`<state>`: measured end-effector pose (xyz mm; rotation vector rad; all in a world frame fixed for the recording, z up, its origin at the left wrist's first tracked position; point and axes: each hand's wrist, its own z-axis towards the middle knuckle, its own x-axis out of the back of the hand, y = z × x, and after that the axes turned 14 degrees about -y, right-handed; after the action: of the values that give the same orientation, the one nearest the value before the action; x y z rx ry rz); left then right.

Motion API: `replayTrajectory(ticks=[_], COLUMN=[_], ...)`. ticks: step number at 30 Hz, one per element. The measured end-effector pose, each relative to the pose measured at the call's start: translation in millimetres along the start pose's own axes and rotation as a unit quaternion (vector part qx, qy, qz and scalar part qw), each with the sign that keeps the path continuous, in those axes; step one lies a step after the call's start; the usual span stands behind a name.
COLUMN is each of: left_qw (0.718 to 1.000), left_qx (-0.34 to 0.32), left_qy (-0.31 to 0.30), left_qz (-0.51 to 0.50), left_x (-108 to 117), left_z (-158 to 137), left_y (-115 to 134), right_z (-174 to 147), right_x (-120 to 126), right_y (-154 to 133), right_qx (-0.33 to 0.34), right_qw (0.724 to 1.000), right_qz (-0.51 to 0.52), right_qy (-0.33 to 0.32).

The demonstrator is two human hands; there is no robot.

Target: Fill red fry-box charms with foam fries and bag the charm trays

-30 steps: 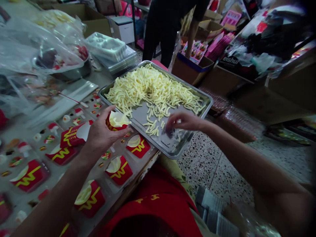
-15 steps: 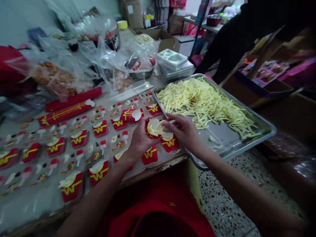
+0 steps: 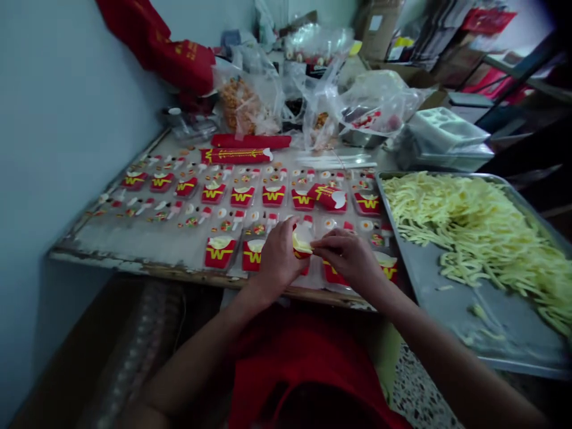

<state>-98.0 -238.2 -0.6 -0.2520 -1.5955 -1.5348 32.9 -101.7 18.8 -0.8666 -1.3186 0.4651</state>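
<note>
My left hand is wrapped round a small red carton, fry-box style, above the front row on the table. Pale yellow fry-shaped strips show at the carton's mouth. At its right edge, my right hand pinches the end of a pale strip; its fingertips partly cover it. Below and around both hands lie clear plastic packs with red cartons marked with a yellow W. To the right, a metal tray bears a heap of pale yellow strips.
Stacks of red flattened cartons lie behind the packs, with a loose stack atop the back row. Further back stand plastic bags of snacks, a metal bowl and stacked white trays. A wall borders the left.
The view has swung left, bringing the wall and the table's left end into sight. Both hands stay at the carton; my right fingers have shifted to its right edge.
</note>
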Motion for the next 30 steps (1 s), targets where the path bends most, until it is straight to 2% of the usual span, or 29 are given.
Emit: replayTrajectory(ticks=[5, 7, 9, 12, 14, 16, 20, 22, 24, 26, 28, 30], left_qw=[0.998, 0.997, 0.995, 0.986, 0.978, 0.972, 0.97, 0.972, 0.972, 0.975, 0.98, 0.983], left_qx=[0.027, 0.045, 0.09, 0.164, 0.192, 0.209, 0.221, 0.219, 0.206, 0.179, 0.149, 0.131], left_qy=[-0.009, -0.001, 0.01, 0.041, 0.072, 0.099, 0.093, 0.09, 0.086, 0.059, 0.028, 0.025], left_qz=[0.061, 0.063, 0.047, -0.003, -0.027, -0.036, -0.03, 0.008, 0.068, 0.115, 0.126, 0.128], left_x=[37.6, 54.5, 73.1, 102.1, 119.3, 133.1, 151.8, 159.8, 167.4, 172.5, 173.4, 170.6], left_z=[-26.5, -36.3, -46.9, -64.8, -76.2, -85.2, -98.3, -106.5, -117.5, -129.8, -140.7, -148.0], left_y=[-39.4, -57.0, -74.4, -97.8, -111.4, -123.5, -143.9, -155.0, -168.8, -184.5, -199.5, -211.4], right_z=[62.2, 88.8, 111.5, 133.6, 141.8, 148.8, 175.0, 194.5, 213.1, 225.5, 228.5, 222.8], right_x=[-48.3, -73.7, -97.9, -124.3, -136.1, -147.6, -176.3, -189.0, -197.4, -202.4, -206.4, -211.9], right_y=[-28.4, -48.6, -69.8, -92.1, -98.5, -101.4, -109.0, -114.6, -119.3, -122.0, -122.8, -123.2], right_qx=[-0.01, -0.021, -0.017, 0.043, 0.091, 0.108, 0.06, 0.032, 0.033, 0.063, 0.095, 0.122], right_qw=[0.989, 0.988, 0.99, 0.987, 0.982, 0.978, 0.955, 0.944, 0.954, 0.96, 0.949, 0.932], right_qz=[0.096, 0.079, 0.034, 0.002, 0.007, 0.034, 0.148, 0.166, 0.097, -0.017, -0.112, -0.189], right_qy=[-0.116, -0.134, -0.133, -0.158, -0.164, -0.173, -0.25, -0.282, -0.283, -0.271, -0.278, -0.283])
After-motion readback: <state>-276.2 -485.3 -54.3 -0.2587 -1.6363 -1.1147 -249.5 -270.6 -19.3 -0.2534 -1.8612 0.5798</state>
